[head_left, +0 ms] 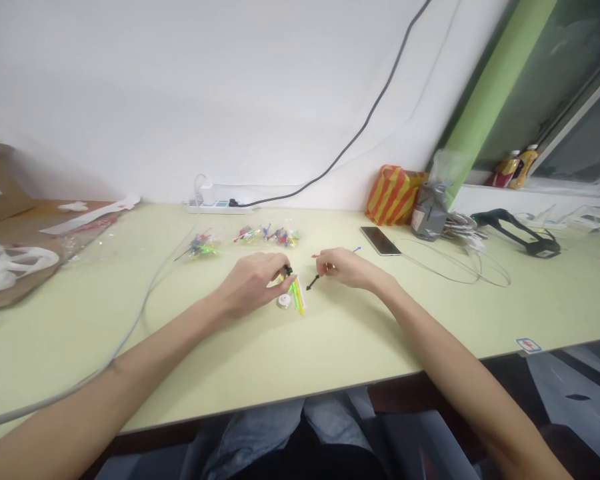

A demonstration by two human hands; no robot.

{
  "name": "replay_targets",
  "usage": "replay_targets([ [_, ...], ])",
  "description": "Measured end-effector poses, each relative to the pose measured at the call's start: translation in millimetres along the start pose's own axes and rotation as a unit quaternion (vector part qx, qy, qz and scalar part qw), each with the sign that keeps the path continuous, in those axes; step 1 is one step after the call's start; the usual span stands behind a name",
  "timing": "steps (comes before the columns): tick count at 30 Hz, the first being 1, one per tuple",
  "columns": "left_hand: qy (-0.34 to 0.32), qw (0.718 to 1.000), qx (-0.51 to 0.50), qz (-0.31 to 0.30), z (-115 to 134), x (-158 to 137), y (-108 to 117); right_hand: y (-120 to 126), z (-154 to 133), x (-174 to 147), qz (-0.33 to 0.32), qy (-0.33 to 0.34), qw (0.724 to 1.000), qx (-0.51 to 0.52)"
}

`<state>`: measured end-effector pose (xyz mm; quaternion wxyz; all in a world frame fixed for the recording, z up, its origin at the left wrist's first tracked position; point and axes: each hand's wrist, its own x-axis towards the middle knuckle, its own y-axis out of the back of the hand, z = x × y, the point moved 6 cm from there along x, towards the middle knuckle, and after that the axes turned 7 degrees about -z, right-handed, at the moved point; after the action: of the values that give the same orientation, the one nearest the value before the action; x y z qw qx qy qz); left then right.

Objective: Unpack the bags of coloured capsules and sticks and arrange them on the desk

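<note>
My left hand [255, 283] is closed in a pinch on a small black plastic piece [288, 271]. Just under its fingertips lie thin green, yellow and white plastic sticks [299, 297], side by side on the table. A round white plastic piece [284, 302] rests close to their left. Across a small gap, my right hand [344, 267] has its fingers bent round a short black stick with arrow-like ends [313, 283], which points down to the left. Behind that hand, the tips of a red stick [315, 256] and a blue stick [357, 249] show.
Bundles of coloured plastic parts [200, 245] and bagged parts [267, 233] lie farther back. A phone [380, 241] is to the right, near a striped bag [393, 195]. A power strip [217, 207] sits by the wall. One grey cable [140, 313] crosses my left forearm.
</note>
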<state>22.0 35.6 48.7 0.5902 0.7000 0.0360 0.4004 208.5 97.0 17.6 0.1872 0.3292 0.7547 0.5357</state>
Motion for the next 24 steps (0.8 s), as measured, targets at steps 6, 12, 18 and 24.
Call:
replay_targets([
  [6, 0.01, 1.0, -0.005, -0.016, 0, 0, -2, -7, 4, 4, 0.011, -0.083, 0.996, -0.024],
  [12, 0.014, 0.999, -0.01, -0.036, -1, 0, -4, -13, 2, 9, -0.009, -0.03, 0.999, 0.022],
  [18, 0.016, 0.999, -0.006, -0.035, -1, 1, -3, -13, -12, 8, -0.027, 0.027, 0.996, 0.084],
  [24, 0.016, 0.999, -0.008, -0.042, -1, 1, -4, -16, -21, 6, -0.028, 0.013, 0.994, 0.104],
])
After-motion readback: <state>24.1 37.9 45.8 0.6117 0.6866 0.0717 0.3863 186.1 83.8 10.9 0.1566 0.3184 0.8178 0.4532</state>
